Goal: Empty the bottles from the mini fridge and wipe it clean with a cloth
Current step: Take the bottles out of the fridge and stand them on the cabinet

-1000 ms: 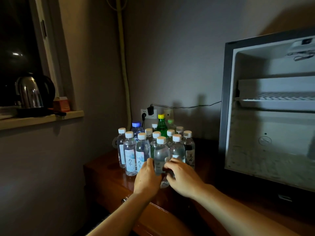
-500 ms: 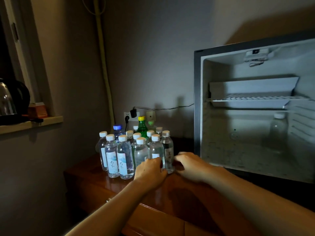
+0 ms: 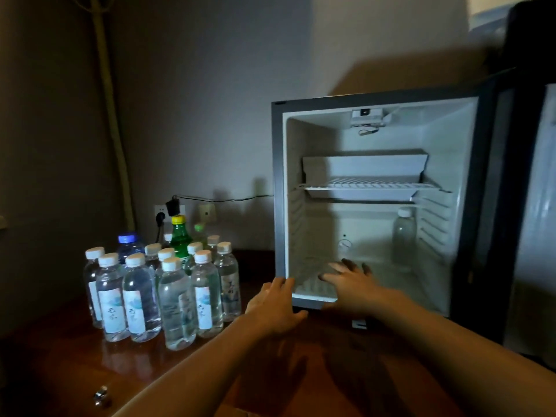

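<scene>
Drawer knob [image 3: 101,394] at the near edge of the dark wood tabletop [image 3: 69,356]. Both forearms reach forward over it.

Left hand [image 3: 275,308]: fingers released, spread, tips at the lower left front corner of the mini fridge [image 3: 278,206]; can't tell if they actually touch the frame. Holds nothing.

Right hand [image 3: 349,279]: fingers straight and spread, empty, palm down just inside the fridge opening over the floor of the cavity, left of centre.

Cluster of water bottles [image 3: 159,293] stands upright on the tabletop, left of the fridge and apart from it, packed touching each other. White caps mostly; one blue-capped bottle [image 3: 128,246] and a green bottle with yellow cap [image 3: 179,234] at the back.

Fridge door [image 3: 511,191] swung open to the right. Wire shelf [image 3: 370,186] mid-height, bare. One clear bottle [image 3: 404,236] stands upright in the back right corner below the shelf.

Wall socket with plug [image 3: 168,209] behind the bottles, cable running right toward the fridge.
</scene>
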Demonstrator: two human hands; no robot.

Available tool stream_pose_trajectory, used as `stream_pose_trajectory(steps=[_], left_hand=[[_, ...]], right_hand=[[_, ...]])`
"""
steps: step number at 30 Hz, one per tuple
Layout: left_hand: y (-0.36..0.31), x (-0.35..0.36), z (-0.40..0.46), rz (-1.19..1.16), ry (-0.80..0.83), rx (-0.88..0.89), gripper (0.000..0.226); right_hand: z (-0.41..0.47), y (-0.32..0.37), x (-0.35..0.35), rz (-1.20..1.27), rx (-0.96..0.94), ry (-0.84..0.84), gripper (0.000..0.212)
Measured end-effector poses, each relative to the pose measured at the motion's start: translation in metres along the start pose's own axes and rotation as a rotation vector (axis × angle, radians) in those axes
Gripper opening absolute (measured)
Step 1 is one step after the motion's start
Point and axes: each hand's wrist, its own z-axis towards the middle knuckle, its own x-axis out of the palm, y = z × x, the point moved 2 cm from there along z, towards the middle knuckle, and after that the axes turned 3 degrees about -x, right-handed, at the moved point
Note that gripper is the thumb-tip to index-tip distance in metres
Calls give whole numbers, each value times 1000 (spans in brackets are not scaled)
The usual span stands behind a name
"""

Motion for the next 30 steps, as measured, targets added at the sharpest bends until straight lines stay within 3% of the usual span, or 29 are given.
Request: stream_pose_trajectory(steps=[9, 14, 23, 26, 30], left_hand=[[-72, 7, 69, -106, 4, 81, 71], [-97, 29, 112, -184, 101, 95, 79], [-108, 60, 153, -278, -18, 170, 70], [-103, 66, 157, -326, -34, 176, 67], [-100, 67, 157, -362, -50, 170, 63]], right_hand=[[-1, -78, -22, -13, 242, -2, 82], [24, -119, -35, 1, 379, -80, 86], [71, -172, -44, 29, 466, -258, 85], [74, -177, -43, 60, 473, -308, 74], [69, -175, -43, -86, 425, -554, 47]])
